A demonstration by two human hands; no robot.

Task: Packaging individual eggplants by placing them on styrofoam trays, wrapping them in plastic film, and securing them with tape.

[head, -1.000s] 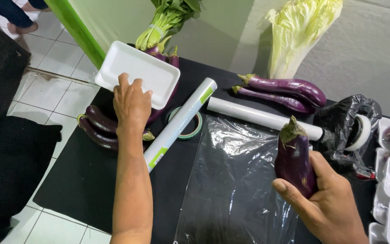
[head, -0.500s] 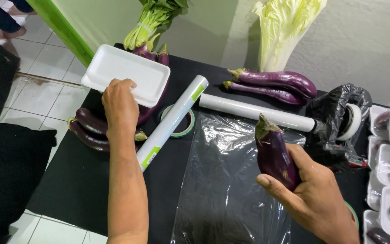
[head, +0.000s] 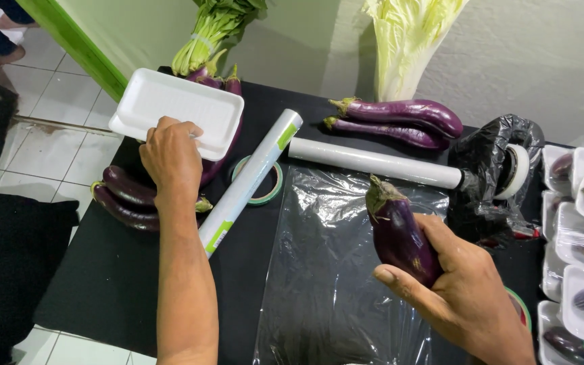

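Our right hand (head: 464, 297) grips a plump purple eggplant (head: 399, 230) above the near right part of the spread cling film sheet (head: 332, 270). Our left hand (head: 170, 157) pinches the near edge of the white foam tray (head: 170, 108), far left. Between them lie a boxed film roll (head: 251, 179) and tape ring (head: 270, 192); the film's middle lies bare.

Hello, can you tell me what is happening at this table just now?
A person stands at a black table. The left hand grips the near edge of a white foam tray, which lies partly on some eggplants. The right hand holds a purple eggplant above a sheet of clear plastic wrap pulled from its roll. Wrapped trays sit at the right.
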